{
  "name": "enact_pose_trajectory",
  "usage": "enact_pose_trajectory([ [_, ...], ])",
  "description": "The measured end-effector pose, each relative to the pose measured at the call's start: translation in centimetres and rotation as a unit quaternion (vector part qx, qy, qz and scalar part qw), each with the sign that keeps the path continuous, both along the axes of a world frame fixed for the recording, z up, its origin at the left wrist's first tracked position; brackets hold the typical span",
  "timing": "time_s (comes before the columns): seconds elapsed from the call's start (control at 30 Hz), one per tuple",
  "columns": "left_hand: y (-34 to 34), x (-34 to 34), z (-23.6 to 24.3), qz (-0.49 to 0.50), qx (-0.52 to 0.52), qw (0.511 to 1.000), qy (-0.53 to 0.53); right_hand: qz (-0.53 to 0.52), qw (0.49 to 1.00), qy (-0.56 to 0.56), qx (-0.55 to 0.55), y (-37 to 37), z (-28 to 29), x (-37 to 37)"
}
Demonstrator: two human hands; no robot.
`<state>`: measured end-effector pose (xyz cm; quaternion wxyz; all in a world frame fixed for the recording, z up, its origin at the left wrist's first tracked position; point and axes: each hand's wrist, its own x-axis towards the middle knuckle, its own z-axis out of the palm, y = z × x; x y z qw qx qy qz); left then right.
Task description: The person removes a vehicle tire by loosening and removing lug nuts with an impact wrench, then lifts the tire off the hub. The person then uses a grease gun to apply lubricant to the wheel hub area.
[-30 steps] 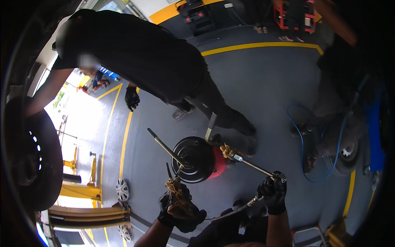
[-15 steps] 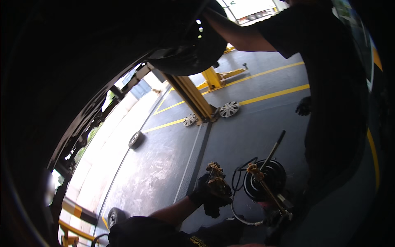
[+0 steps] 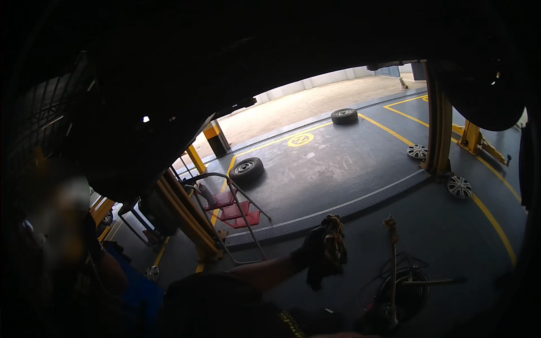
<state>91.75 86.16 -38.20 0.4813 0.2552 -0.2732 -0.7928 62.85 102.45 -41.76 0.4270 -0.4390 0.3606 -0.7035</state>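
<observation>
My left hand (image 3: 315, 248), in a black glove, reaches in from the lower left. Its fingers are closed round a crumpled, stained rag (image 3: 335, 239), and a dark part hangs below. To its right stands a long thin bar (image 3: 393, 276) with a brownish, cloth-like lump (image 3: 390, 223) at its upper end. Behind the bar, low in the picture, is a round black object (image 3: 418, 293) with a hose looped around it and a dark rod (image 3: 434, 282) across it. A sliver of skin shows at the bottom edge; my right hand's fingers are lost in the dark there.
A dark vehicle underside (image 3: 293, 45) hangs overhead. Yellow lift posts (image 3: 438, 124) stand right and left. A red step ladder (image 3: 239, 211) is beyond my left arm. Tyres (image 3: 247, 169) and wheel covers (image 3: 459, 187) lie on the floor. A person in blue (image 3: 135, 287) is at left.
The view has swung left, bringing the ladder, left post and person in blue into sight. The large dark-clothed person at right has mostly gone from view. My left hand still holds the rag.
</observation>
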Motion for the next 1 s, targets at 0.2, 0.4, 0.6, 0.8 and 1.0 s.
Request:
enact_pose_trajectory([
  [0.2, 19.7, 2.1, -1.4, 0.213, 0.038, 0.976, -0.017, -0.015, 0.953, 0.229, -0.200, 5.6, 2.9, -0.9],
  [0.4, 37.0, 1.0, -2.4, 0.298, 0.108, 0.948, -0.024, -0.065, 0.882, 0.324, -0.336, 11.1, 6.4, -0.5],
  [0.6, 39.0, 2.7, -2.5, 0.275, -0.060, 0.947, -0.153, -0.087, 0.899, 0.261, -0.340, 12.6, 11.5, 2.4],
  [0.8, 40.8, 0.7, -1.1, 0.335, -0.065, 0.932, -0.124, -0.042, 0.904, 0.248, -0.345, 15.8, 13.5, 2.3],
  [1.0, 37.3, -3.0, 1.0, 0.343, -0.122, 0.931, -0.003, 0.033, 0.910, 0.283, -0.300, 21.2, 10.5, 0.2],
])
